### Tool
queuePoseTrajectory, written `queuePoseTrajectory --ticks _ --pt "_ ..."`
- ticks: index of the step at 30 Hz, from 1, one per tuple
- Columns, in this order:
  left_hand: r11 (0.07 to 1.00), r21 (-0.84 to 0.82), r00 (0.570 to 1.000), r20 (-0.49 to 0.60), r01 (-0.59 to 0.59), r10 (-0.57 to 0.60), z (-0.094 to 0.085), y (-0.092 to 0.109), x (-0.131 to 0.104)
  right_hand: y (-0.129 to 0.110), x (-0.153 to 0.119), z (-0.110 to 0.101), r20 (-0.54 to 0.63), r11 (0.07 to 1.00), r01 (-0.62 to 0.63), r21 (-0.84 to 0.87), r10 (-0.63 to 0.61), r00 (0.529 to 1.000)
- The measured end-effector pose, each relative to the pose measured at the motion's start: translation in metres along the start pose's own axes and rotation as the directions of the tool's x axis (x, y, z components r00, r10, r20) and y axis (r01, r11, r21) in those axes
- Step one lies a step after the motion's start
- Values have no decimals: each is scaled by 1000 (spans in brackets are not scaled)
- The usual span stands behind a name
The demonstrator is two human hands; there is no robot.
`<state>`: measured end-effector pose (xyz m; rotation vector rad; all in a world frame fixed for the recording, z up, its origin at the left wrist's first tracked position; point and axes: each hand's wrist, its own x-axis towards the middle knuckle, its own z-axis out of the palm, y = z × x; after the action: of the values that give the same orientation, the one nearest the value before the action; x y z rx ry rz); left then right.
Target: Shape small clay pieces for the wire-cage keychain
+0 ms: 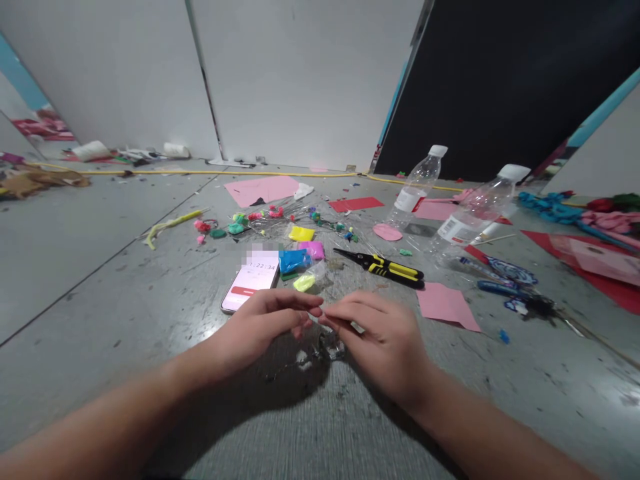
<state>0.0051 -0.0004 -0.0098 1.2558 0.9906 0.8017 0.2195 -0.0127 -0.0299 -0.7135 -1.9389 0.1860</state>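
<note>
My left hand is raised over the grey surface, its fingers bent and apart, with nothing visible in them. Close to its fingertips, my right hand has thumb and fingers pressed together in a pinch; anything held there is too small to name. Beneath the hands lie crumpled clear bits. Just beyond them are a lime packet, a blue packet, a magenta packet and a yellow packet. A lit phone lies beside my left hand.
Black and yellow pliers lie beyond my right hand, near a pink paper square. Two clear bottles stand at the right. Small coloured clay pieces and pink paper lie farther back, before a yellow cord.
</note>
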Motion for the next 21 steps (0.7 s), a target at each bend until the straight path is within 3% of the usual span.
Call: queuePoseTrajectory --ticks 12,17,21 --pt "986 158 993 110 -52 35 5 10 1 -2 -1 2 9 999 -29 31 29 1000" --pt "966 239 978 200 -101 53 9 10 -1 -5 -1 1 95 986 68 -151 -54 994" --pt "959 258 988 131 -115 83 6 12 -2 0 -1 0 48 980 -50 -192 61 997"
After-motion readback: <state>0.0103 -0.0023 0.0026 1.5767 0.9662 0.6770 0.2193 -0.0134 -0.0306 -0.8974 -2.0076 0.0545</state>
